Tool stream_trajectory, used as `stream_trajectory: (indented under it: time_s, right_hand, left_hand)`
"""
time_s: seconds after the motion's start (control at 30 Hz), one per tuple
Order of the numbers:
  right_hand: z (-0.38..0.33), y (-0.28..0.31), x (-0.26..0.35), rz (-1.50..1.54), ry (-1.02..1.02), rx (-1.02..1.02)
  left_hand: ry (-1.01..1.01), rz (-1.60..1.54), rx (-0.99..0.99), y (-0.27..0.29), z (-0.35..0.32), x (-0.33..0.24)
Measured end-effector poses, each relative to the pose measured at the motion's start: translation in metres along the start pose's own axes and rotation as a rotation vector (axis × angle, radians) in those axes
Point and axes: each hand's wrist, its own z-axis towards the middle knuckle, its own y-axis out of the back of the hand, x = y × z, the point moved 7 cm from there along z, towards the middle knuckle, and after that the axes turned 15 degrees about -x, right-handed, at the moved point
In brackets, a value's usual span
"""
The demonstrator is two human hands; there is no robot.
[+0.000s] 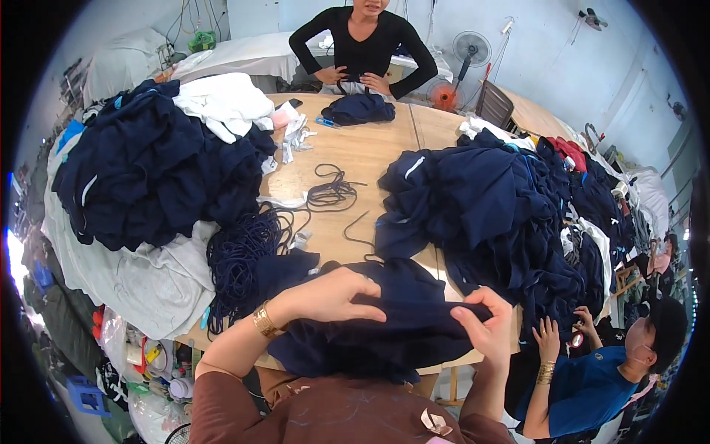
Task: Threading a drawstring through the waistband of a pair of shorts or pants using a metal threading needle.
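Stretched between my two hands, a navy garment (414,325) hangs at the near edge of the table. My left hand (334,294), a gold bracelet on its wrist, pinches the cloth's upper edge between thumb and fingers. On the right, my right hand (489,320) grips the other end of that edge with the thumb on top. Which part of the garment I hold is hard to make out among the dark folds. Beyond my left hand lies a tangled heap of navy cords (240,255), and more navy cloth spreads on the tabletop past the garment.
Big piles of navy clothes stand at left (148,170) and right (481,200) on the wooden table (399,133). Loose cord (331,194) and blue scissors (325,121) lie between. One person (362,48) stands opposite; another (592,385) handles cloth at my right.
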Motion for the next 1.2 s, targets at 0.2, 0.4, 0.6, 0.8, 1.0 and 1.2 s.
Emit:
stream_trajectory:
  time_s: [0.2, 0.4, 0.6, 0.8, 1.0, 1.2]
  right_hand:
    - [0.002, 0.005, -0.005, -0.010, 0.001, 0.046]
    - [-0.007, -0.039, -0.004, -0.019, 0.068, 0.361]
    - [-0.014, -0.044, 0.002, 0.019, -0.016, 0.485]
    - [-0.011, -0.021, -0.011, 0.112, -0.033, 0.260]
    - [-0.009, -0.033, 0.008, -0.065, 0.117, 0.237]
    - [0.005, -0.025, 0.007, -0.114, 0.131, 0.181]
  left_hand:
    - [-0.042, -0.069, -0.029, -0.004, -0.009, -0.004]
    - [-0.129, 0.091, -0.024, -0.034, -0.015, -0.011]
    - [-0.029, -0.062, -0.211, -0.043, -0.023, 0.002]
    - [0.035, 0.001, -0.194, -0.009, -0.021, 0.006]
    - [-0.053, 0.101, -0.134, -0.016, -0.017, -0.010]
    - [0.031, -0.019, -0.116, -0.012, -0.016, -0.003]
